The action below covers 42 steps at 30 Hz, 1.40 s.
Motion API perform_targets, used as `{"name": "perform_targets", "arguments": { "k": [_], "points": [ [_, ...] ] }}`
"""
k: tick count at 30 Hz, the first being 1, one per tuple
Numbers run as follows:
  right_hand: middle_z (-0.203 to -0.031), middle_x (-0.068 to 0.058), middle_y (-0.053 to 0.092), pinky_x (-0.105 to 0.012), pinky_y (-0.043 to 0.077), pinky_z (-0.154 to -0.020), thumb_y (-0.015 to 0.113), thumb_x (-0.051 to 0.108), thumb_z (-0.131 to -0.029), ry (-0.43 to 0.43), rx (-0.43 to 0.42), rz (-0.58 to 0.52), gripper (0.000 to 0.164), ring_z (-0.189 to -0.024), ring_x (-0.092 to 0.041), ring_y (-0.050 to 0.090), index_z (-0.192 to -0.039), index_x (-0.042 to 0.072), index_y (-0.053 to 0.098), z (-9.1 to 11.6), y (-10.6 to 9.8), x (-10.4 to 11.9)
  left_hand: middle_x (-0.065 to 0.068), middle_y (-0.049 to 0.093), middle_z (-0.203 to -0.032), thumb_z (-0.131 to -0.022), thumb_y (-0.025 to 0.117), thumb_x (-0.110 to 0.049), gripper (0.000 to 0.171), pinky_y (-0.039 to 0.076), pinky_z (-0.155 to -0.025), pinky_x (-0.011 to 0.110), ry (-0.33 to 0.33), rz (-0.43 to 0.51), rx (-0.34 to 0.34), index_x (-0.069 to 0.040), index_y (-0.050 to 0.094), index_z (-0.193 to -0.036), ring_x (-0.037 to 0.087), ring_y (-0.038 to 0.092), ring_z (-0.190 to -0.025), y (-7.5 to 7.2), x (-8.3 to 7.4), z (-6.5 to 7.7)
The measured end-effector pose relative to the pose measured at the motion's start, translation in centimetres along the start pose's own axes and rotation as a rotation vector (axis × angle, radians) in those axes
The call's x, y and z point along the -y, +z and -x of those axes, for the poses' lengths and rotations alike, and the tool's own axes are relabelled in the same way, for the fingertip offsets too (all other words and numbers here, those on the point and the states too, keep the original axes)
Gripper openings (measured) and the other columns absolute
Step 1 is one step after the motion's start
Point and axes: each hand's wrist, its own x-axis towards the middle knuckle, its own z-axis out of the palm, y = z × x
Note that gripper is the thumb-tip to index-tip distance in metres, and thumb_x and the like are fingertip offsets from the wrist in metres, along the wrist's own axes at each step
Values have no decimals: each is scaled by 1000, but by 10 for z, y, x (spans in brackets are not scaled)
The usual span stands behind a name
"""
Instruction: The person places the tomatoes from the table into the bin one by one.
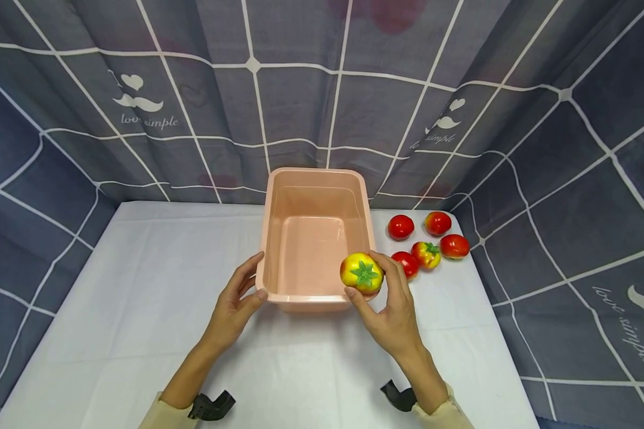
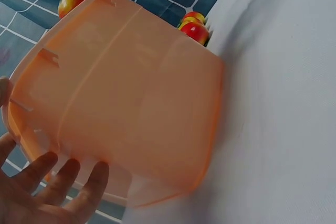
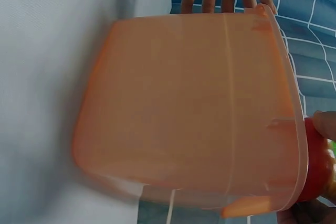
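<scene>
now, from the head view, the right hand (image 1: 389,313) pinches a yellow-red fruit (image 1: 362,271) over the near right corner of a peach bin (image 1: 313,244); the left hand (image 1: 232,307) touches the near left corner. four red fruits (image 1: 401,227) and another yellow-red piece (image 1: 426,255) lie right of it on the white table (image 1: 166,286). from the left wrist, the left fingers (image 2: 65,181) spread fairly straight at the bin's outer wall. from the right wrist, the held fruit sits just beside the rim, partly cut off.
</scene>
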Motion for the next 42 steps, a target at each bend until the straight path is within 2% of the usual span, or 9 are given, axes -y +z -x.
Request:
{"name": "perform_targets", "arguments": {
  "k": [5, 12, 21, 27, 34, 42],
  "points": [
    [-152, -4, 58, -20, 44, -121, 90, 26, -89, -3, -3, -1, 77, -136, -20, 58, -155, 14, 52, 0, 0, -1, 22, 41, -165, -106, 60, 2, 72, 58, -106, 21, -1, -3, -2, -21, 34, -170, 30, 56, -144, 1, -1, 0],
    [-151, -5, 59, -18, 43, -120, 89, 26, -89, -15, -13, -10, 75, -134, -21, 59, -153, 10, 54, -1, 0, -1, 29, 37, -165, -106, 60, 2, 72, 59, -105, 21, -1, -6, -5, -21, 34, -170, 9, 57, -141, 1, -2, 0],
    [-152, -4, 59, -20, 44, -122, 88, 23, -89, -6, -29, -23, 73, -136, -21, 59, -153, 12, 54, 0, -2, -5, 27, 38, -166, -106, 60, 3, 73, 59, -105, 21, 0, 2, -2, -20, 34, -170, 8, 58, -140, 2, 0, 0],
    [-148, -9, 62, -19, 44, -121, 87, 17, -90, -29, -70, -57, 69, -134, -26, 61, -152, 12, 56, -3, -5, -15, 27, 37, -167, -106, 60, 3, 73, 59, -105, 21, -7, 1, -8, -21, 34, -170, 8, 57, -141, 2, 0, 0],
    [-145, -9, 64, -14, 46, -117, 79, 13, -97, 45, -100, -69, 56, -133, -28, 63, -148, 11, 58, -8, -11, -33, 26, 38, -165, -106, 60, 3, 73, 59, -105, 21, 4, 2, -8, -19, 33, -170, 13, 58, -142, 1, 2, 1],
    [-145, -13, 66, -8, 44, -115, 71, 16, -105, 160, -149, -95, 44, -134, -31, 65, -146, 8, 60, -15, -8, -72, 26, 39, -164, -106, 60, 3, 73, 59, -106, 22, -4, 12, -4, -21, 33, -170, 12, 57, -143, 1, 2, 1]
  ]
}}
